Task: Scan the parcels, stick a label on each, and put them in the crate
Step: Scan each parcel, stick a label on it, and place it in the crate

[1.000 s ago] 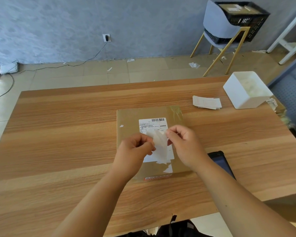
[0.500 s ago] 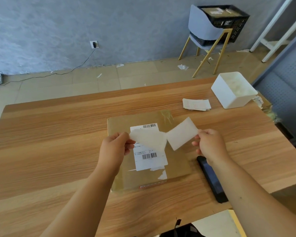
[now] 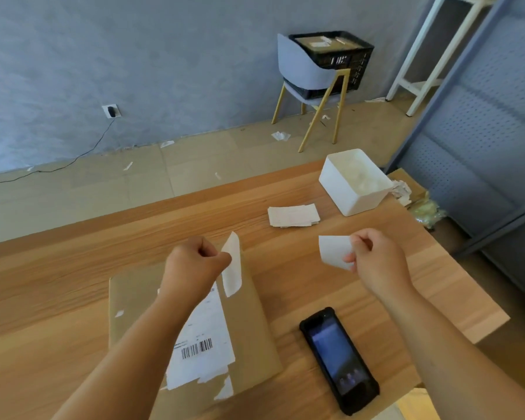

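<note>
View: head camera, the only one.
Left hand (image 3: 194, 265): fingers curled, pinching a thin, curling white label sheet (image 3: 232, 265) above the parcel's far edge.
Right hand (image 3: 376, 259): pinching a flat white paper slip (image 3: 334, 251) by one edge, well apart from the left sheet.
Parcel: flat brown cardboard parcel (image 3: 255, 328) on the wooden table (image 3: 73, 283), under the left forearm; printed barcode label (image 3: 206, 338) on its face.
Scanner: black handheld scanner (image 3: 338, 362) just beside the parcel, on its right.
Crate: black plastic crate (image 3: 355, 65) on the grey chair (image 3: 300, 74), well apart from the table.
Handling: sheets judged very light, limp and prone to self-sticking, so best held by a corner only. Parcel judged stiff and light, best grasped by opposite edges.
</note>
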Available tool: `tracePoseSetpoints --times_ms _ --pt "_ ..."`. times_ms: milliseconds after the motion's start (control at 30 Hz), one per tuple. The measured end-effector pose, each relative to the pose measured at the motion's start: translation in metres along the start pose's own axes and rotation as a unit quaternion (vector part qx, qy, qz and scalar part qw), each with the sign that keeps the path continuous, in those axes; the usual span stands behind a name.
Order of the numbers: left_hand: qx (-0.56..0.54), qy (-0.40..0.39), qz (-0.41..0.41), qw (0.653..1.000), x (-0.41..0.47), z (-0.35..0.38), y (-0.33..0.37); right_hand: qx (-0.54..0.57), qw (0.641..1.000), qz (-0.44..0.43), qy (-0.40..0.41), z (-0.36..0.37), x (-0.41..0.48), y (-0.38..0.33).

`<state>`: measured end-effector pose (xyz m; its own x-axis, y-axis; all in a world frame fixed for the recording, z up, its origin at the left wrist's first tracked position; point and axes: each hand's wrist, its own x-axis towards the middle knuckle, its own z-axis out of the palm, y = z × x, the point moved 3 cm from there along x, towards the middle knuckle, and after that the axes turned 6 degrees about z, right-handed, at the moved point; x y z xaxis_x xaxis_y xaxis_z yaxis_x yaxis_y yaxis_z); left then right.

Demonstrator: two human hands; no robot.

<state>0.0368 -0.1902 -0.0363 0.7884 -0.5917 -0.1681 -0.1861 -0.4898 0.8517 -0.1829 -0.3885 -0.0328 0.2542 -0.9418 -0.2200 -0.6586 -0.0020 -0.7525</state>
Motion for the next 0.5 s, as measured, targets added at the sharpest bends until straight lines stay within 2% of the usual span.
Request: tracePoseSetpoints --times_ms 200,500 --pt "0.014 -0.045 0.036 0.998 0.045 0.079 0.058 0.049 0.998 -0.006 -0.027 -0.043 0.066 0.020" --pt "0.088 -0.046 0.193 0.976 0.122 0.216 0.160 0.100 0.994 -0.018 -0.031 -0.113 0.173 0.061"
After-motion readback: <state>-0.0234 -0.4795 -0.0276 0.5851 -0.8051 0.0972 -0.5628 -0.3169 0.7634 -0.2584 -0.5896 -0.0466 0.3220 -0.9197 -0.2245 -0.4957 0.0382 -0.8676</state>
